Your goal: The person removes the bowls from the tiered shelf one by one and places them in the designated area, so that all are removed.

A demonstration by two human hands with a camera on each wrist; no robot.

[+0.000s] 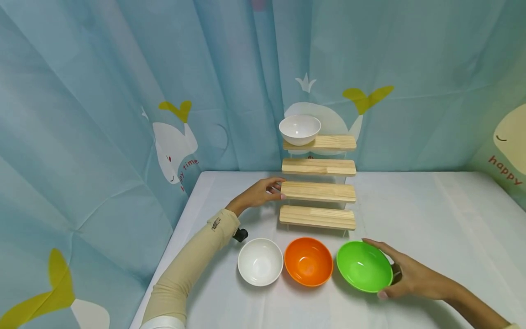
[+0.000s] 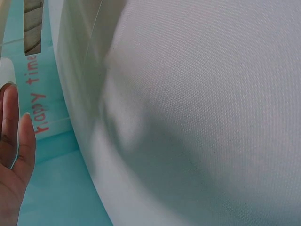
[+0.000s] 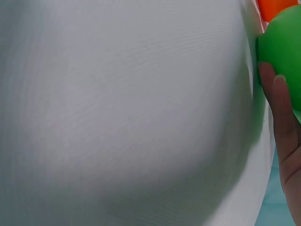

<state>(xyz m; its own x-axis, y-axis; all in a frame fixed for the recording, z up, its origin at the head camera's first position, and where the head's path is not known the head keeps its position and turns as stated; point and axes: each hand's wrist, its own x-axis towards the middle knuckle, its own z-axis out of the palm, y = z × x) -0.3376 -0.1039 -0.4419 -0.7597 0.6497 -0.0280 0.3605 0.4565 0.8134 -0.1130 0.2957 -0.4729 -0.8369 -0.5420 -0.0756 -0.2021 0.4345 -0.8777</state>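
My right hand (image 1: 411, 276) grips the green bowl (image 1: 363, 267) from its right side, fingers at the far rim and thumb near the front. In the right wrist view, the digits lie against the bowl's outer wall (image 3: 287, 52). At the left end of the wooden tiered stand (image 1: 318, 192), my left hand (image 1: 259, 192) has its fingertips right at the third board from the top. Its visible fingers look fairly straight in the left wrist view. An orange bowl (image 1: 308, 262) and a white bowl (image 1: 260, 262) stand left of the green one, in front of the stand.
Another white bowl (image 1: 300, 130) sits on the left part of the stand's top board. A white cloth covers the table (image 1: 411, 205). Behind and along the sides hangs a blue curtain (image 1: 246, 68) printed with whales.
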